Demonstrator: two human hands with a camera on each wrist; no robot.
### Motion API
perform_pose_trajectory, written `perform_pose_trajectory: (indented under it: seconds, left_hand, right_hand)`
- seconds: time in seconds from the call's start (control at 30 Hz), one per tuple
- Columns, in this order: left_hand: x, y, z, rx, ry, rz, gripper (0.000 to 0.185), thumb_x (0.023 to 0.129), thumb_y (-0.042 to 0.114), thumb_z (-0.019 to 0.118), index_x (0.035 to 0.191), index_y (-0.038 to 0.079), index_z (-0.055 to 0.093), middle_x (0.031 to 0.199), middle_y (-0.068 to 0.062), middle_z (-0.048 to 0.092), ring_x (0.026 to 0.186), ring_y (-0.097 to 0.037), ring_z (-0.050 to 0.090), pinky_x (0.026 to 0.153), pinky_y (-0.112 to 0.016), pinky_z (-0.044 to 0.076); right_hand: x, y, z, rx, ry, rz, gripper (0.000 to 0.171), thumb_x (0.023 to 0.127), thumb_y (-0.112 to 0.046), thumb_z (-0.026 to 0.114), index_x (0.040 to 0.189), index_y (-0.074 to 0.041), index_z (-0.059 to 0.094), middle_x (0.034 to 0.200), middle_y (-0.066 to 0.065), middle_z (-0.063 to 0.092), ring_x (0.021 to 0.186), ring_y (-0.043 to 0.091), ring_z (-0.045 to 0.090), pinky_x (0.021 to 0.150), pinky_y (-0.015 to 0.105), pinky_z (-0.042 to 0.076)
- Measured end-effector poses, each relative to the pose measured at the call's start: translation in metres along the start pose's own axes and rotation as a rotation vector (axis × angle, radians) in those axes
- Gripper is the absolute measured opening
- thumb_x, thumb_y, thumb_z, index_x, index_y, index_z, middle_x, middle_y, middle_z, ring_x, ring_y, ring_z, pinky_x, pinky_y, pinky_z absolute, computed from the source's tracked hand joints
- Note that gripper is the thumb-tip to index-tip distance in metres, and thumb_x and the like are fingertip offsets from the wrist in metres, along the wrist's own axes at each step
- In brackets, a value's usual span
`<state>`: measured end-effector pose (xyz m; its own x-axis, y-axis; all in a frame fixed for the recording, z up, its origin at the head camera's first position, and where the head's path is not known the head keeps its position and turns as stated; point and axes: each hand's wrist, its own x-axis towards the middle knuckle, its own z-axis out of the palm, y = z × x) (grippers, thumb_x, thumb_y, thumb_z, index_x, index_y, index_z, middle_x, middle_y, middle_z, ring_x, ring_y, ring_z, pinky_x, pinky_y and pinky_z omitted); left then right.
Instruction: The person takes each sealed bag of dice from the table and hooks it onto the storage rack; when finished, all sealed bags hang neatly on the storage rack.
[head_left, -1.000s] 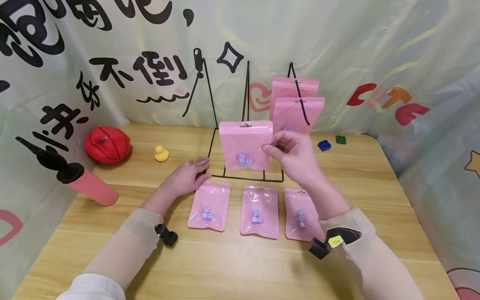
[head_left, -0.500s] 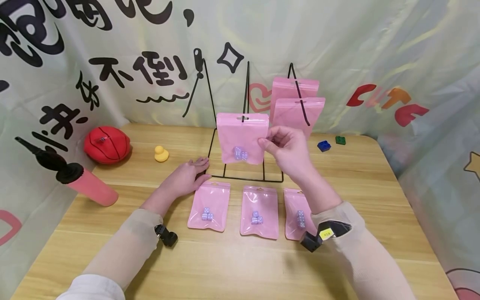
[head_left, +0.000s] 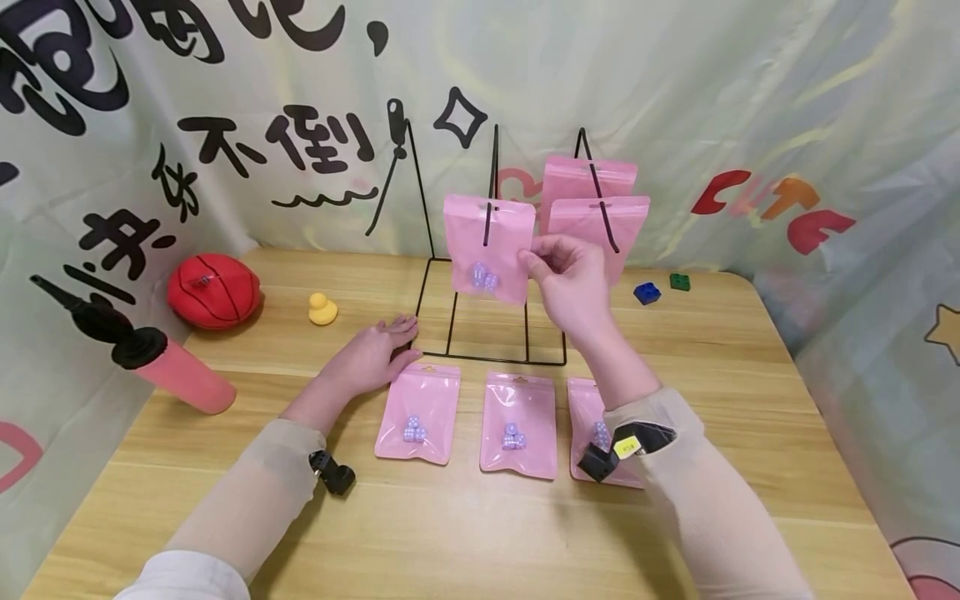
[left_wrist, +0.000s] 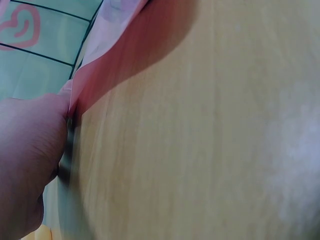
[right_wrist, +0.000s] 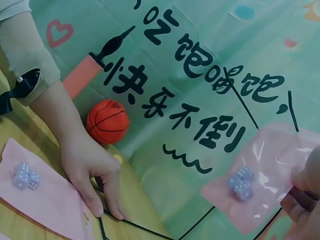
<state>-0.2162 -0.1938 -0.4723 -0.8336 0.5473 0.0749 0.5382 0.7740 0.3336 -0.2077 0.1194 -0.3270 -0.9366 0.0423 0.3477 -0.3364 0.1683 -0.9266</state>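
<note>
My right hand (head_left: pixel 573 279) pinches the right edge of a pink zip pouch (head_left: pixel 465 237) between thumb and fingers. Purple dice (right_wrist: pixel 241 183) show through its front. The middle hook (head_left: pixel 487 227) of a black wire rack (head_left: pixel 495 359) passes through the pouch's top hole. On the rack's right hook (head_left: pixel 606 221) hang two more pink pouches, one in front of the other. My left hand (head_left: pixel 371 357) rests with extended fingers on the rack's front left corner, right by the top of a flat-lying pouch (head_left: pixel 423 404).
Two more dice pouches lie in front of the rack, a middle one (head_left: pixel 517 400) and a right one (head_left: pixel 585 408) partly behind my forearm. Leftward are a yellow duck (head_left: pixel 322 310), a red ball (head_left: pixel 213 292) and a pink pump (head_left: pixel 187 379). Blue (head_left: pixel 647 292) and green (head_left: pixel 680 282) bricks lie right.
My right hand has moved the pouch up and back, and its top hole is now farther along the middle hook. My left hand stays on the rack.
</note>
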Motion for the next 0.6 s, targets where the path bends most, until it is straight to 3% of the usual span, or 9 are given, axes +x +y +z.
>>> perform_pose_trajectory:
  seconds: [0.33,0.6]
  left_hand:
    - [0.0,0.001,-0.001,-0.006,-0.001,-0.004,0.056,0.109,0.034,0.063,0.15,-0.003,0.054,0.158,-0.019,0.046,0.15,-0.036,0.039,0.124,-0.054,0.03]
    - [0.0,0.0,0.0,-0.009,-0.008,-0.011,0.056,0.109,0.035,0.062,0.151,-0.002,0.054,0.159,-0.018,0.045,0.151,-0.034,0.038,0.124,-0.053,0.03]
  right_hand:
    - [0.011,-0.003,0.012,-0.127,0.129,-0.068,0.012,0.099,-0.001,0.074,0.105,0.007,0.081,0.094,0.017,0.079,0.076,0.016,0.072,0.067,0.021,0.059]
    - [0.019,-0.002,0.017,-0.205,0.17,-0.062,0.015,0.099,-0.004,0.074,0.11,0.003,0.082,0.1,0.013,0.08,0.081,0.016,0.074,0.07,0.02,0.06]
